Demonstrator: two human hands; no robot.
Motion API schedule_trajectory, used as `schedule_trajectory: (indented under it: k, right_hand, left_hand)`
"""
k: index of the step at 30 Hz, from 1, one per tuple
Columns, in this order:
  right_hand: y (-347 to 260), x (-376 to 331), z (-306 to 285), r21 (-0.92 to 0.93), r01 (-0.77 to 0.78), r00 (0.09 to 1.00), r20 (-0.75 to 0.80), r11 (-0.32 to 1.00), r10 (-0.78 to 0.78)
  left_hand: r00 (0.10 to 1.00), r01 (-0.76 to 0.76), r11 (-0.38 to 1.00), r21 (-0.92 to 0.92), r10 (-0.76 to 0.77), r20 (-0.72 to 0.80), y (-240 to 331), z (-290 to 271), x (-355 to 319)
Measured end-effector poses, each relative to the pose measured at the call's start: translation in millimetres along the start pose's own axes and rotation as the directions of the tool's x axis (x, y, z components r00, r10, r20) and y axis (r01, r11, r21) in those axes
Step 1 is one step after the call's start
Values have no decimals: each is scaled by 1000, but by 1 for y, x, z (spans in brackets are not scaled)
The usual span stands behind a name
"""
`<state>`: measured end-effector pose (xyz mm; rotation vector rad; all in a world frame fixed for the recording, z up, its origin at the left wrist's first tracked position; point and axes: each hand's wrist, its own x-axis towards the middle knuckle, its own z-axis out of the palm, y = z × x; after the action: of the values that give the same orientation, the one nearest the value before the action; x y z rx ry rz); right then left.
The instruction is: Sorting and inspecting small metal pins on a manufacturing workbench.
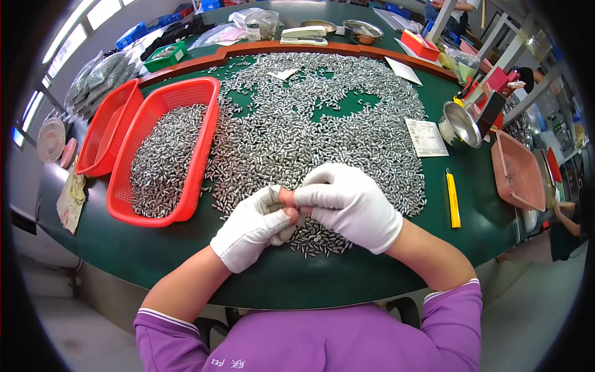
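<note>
small metal pins (322,139) cover the green table (477,204); left hand (254,226) and right hand (350,204) pinch some together.

Small silvery metal cylinders (322,133) lie loose in a wide, thick heap across the green tabletop (483,211), with bare green gaps toward the far side. The heap's near edge reaches under the gloved hands. To the left, more of them fill a red basket (201,149).

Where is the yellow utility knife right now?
In the head view, the yellow utility knife lies on the green table to the person's right, between the spread of small metal parts and the pink tray.
</note>
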<state>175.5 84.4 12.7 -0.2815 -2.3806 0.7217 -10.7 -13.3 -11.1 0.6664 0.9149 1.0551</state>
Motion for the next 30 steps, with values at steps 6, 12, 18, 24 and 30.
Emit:
schedule_trajectory:
  k: [6, 12, 18, 24, 30]
  right_hand:
    - [13, -9, -10, -410, -249, 957, 38, 877, 289]
    - [26, -11, -2, -496, -239, 932, 124, 835, 340]
    - [29, -11, 1, -539, -260, 918, 119, 801, 378]
    - [23, -6, -3, -359, -241, 963, 25, 902, 267]
    - [-5, 4, -2, 132, -69, 992, -100, 989, 82]
  left_hand:
    - [999, 8, 1000, -21, -9, -46, 4, 6, -3]
    - [1000, -9, 998, -61, 7, -26, 0, 1, -1]
    - [1000, 0, 996, -89, 0, -6, 1, 0, 0]
    - [1000, 11, 992, -123, -11, 2, 0, 1, 1]
    - [991, 26, 976, -214, 3, 132, -3, -4, -1]
